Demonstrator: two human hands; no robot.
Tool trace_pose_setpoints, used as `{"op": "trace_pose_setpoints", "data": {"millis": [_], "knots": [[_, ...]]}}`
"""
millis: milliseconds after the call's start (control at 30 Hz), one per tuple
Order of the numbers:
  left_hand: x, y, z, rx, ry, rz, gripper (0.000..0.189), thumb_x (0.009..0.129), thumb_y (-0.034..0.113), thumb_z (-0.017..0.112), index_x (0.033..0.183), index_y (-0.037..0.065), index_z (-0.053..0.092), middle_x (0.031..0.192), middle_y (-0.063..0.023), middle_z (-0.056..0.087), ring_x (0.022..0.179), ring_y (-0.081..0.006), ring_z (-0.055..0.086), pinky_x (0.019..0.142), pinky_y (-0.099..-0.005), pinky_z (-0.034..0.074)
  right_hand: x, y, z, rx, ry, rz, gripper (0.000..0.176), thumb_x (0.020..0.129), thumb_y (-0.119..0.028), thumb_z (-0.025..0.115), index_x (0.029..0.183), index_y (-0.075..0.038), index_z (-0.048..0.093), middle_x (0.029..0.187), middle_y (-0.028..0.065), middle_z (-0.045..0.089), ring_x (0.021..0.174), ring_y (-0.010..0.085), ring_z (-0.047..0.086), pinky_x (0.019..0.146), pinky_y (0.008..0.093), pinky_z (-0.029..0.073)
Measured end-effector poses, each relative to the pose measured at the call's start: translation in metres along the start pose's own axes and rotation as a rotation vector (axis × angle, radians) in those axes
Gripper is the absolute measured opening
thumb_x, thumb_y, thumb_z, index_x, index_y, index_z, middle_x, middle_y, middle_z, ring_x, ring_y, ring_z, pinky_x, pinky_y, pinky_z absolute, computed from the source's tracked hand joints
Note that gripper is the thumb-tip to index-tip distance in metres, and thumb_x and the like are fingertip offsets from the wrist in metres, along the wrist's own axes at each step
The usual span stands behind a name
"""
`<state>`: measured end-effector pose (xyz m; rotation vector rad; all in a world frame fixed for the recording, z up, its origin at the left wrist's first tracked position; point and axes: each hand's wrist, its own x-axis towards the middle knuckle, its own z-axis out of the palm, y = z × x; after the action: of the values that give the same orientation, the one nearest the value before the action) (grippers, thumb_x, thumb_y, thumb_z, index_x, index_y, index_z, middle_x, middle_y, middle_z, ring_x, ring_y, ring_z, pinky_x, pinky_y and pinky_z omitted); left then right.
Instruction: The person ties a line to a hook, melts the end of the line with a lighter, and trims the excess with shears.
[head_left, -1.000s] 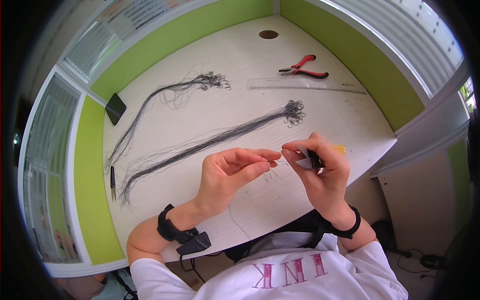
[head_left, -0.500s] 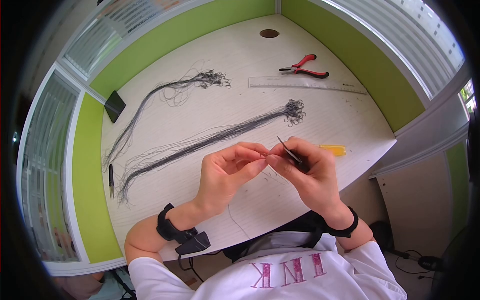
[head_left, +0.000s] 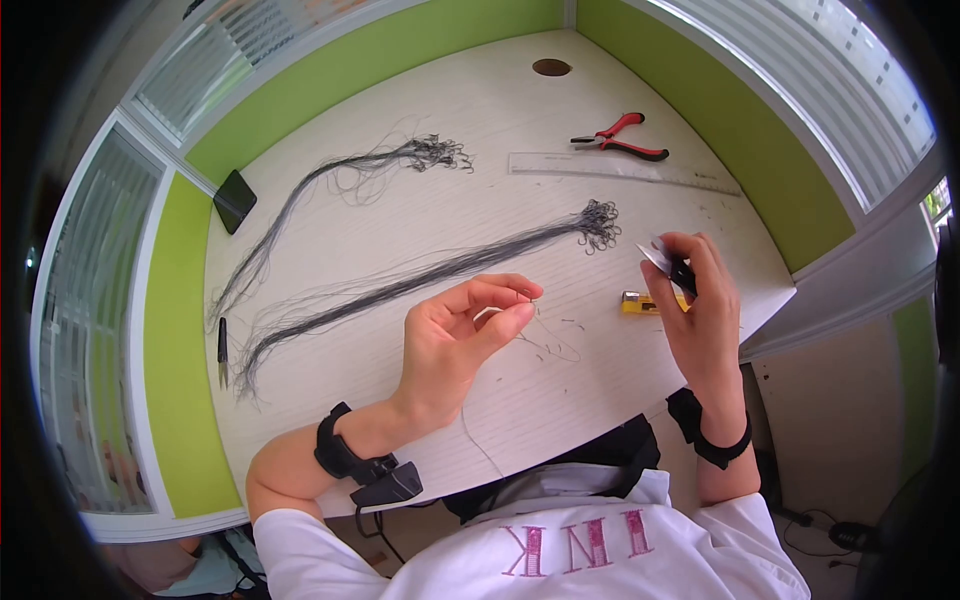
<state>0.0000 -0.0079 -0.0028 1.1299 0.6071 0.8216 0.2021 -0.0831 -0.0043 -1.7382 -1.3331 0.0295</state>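
Note:
My left hand is closed in a pinch on a thin fishing line. A short end sticks up from the fingertips, and a strand hangs below toward the table edge; any knot or hook between the fingers is too small to make out. In my right hand are small black-handled snips, their pointed steel tip facing up and left. Just under that hand lies a yellow lighter, partly covered by the fingers. Beyond my hands stretches a bundle of fishing hooks tied on long dark lines.
Farther back lies a second bundle of hooks with tangled lines. Red-handled pliers rest by a clear ruler. A black-handled pointed tool lies far left, near a black flat object. Green partitions border the table.
My right hand has drawn away from my left, moving right with the snips to above the lighter. My left hand stays in place, still pinching the line.

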Motion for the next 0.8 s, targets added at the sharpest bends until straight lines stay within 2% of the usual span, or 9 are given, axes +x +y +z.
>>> {"op": "trace_pose_setpoints", "data": {"millis": [67, 200, 267, 400, 467, 633, 700, 733, 800], "knots": [[0.001, -0.001, 0.000, -0.014, 0.005, 0.006, 0.009, 0.078, -0.002, 0.058, 0.084, 0.002, 0.063, 0.103, -0.0107, 0.059, 0.083, -0.0092, 0.050, 0.074, -0.0235, 0.041, 0.003, 0.025, -0.010, -0.248, -0.015, 0.015, 0.019, 0.078, -0.008, 0.064, 0.094, -0.001, 0.057, 0.090, 0.0115, 0.054, 0.073, 0.0269, 0.057, 0.063, 0.0322, 0.046], [0.001, -0.002, 0.001, -0.017, 0.004, -0.001, 0.009, 0.078, -0.002, 0.059, 0.085, 0.002, 0.063, 0.103, -0.0105, 0.058, 0.082, -0.0093, 0.050, 0.075, -0.0243, 0.041, 0.007, 0.061, -0.023, -0.337, -0.135, 0.075, 0.023, 0.078, -0.011, 0.064, 0.098, -0.003, 0.058, 0.096, 0.0112, 0.054, 0.082, 0.0262, 0.056, 0.072, 0.0342, 0.044], [0.001, -0.002, 0.002, -0.007, 0.001, -0.004, 0.009, 0.078, -0.002, 0.059, 0.085, 0.002, 0.063, 0.103, -0.0103, 0.058, 0.082, -0.0093, 0.050, 0.074, -0.0244, 0.041, 0.008, 0.069, -0.023, -0.558, -0.024, -0.162, 0.027, 0.076, -0.011, 0.065, 0.101, -0.004, 0.059, 0.099, 0.0097, 0.055, 0.091, 0.0257, 0.054, 0.082, 0.0356, 0.039], [0.002, -0.004, 0.000, -0.015, -0.001, 0.028, 0.009, 0.078, -0.002, 0.059, 0.085, 0.003, 0.063, 0.103, -0.0094, 0.057, 0.079, -0.0094, 0.049, 0.073, -0.0246, 0.041, 0.003, 0.039, -0.022, -0.513, 0.034, -0.315, 0.029, 0.074, -0.012, 0.068, 0.100, -0.005, 0.059, 0.101, 0.0083, 0.055, 0.096, 0.0253, 0.051, 0.088, 0.0372, 0.034], [0.002, -0.005, -0.001, -0.021, 0.003, 0.033, 0.009, 0.078, -0.002, 0.059, 0.085, 0.003, 0.063, 0.103, -0.0090, 0.057, 0.078, -0.0094, 0.049, 0.073, -0.0247, 0.041, -0.006, 0.030, -0.024, -0.151, -0.374, -0.224, 0.030, 0.072, -0.011, 0.069, 0.099, -0.005, 0.059, 0.101, 0.0085, 0.055, 0.095, 0.0257, 0.051, 0.087, 0.0372, 0.035], [0.001, -0.003, -0.002, -0.030, 0.012, 0.066, 0.008, 0.078, -0.001, 0.060, 0.085, 0.004, 0.061, 0.102, -0.0082, 0.056, 0.080, -0.0096, 0.048, 0.075, -0.0252, 0.040, -0.012, 0.033, -0.012, -0.261, -0.364, -0.235, 0.024, 0.075, -0.011, 0.067, 0.096, -0.004, 0.057, 0.098, 0.0097, 0.055, 0.089, 0.0269, 0.053, 0.077, 0.0339, 0.042], [0.001, -0.002, -0.001, -0.016, 0.018, 0.082, 0.008, 0.079, -0.001, 0.059, 0.085, 0.004, 0.061, 0.102, -0.0081, 0.056, 0.080, -0.0097, 0.048, 0.075, -0.0253, 0.039, -0.013, 0.022, 0.000, 0.064, -0.226, -0.208, 0.020, 0.084, -0.014, 0.059, 0.100, -0.003, 0.053, 0.089, 0.0087, 0.056, 0.077, 0.0217, 0.056, 0.066, 0.0296, 0.044], [0.001, -0.002, 0.000, -0.002, 0.028, 0.093, 0.008, 0.079, -0.001, 0.059, 0.085, 0.004, 0.061, 0.103, -0.0080, 0.056, 0.081, -0.0099, 0.048, 0.075, -0.0254, 0.039, -0.015, 0.011, 0.005, 0.064, -0.222, -0.208, 0.020, 0.084, -0.014, 0.059, 0.100, -0.003, 0.053, 0.089, 0.0087, 0.056, 0.077, 0.0217, 0.056, 0.066, 0.0296, 0.044], [0.000, -0.002, 0.001, 0.005, 0.029, 0.108, 0.008, 0.079, -0.001, 0.059, 0.085, 0.004, 0.060, 0.104, -0.0079, 0.055, 0.081, -0.0099, 0.047, 0.075, -0.0254, 0.039, -0.019, -0.014, 0.014, 0.958, -0.355, 0.237, 0.023, 0.094, -0.022, 0.047, 0.106, -0.003, 0.048, 0.080, 0.0052, 0.054, 0.068, 0.0132, 0.053, 0.060, 0.0256, 0.042]]}}
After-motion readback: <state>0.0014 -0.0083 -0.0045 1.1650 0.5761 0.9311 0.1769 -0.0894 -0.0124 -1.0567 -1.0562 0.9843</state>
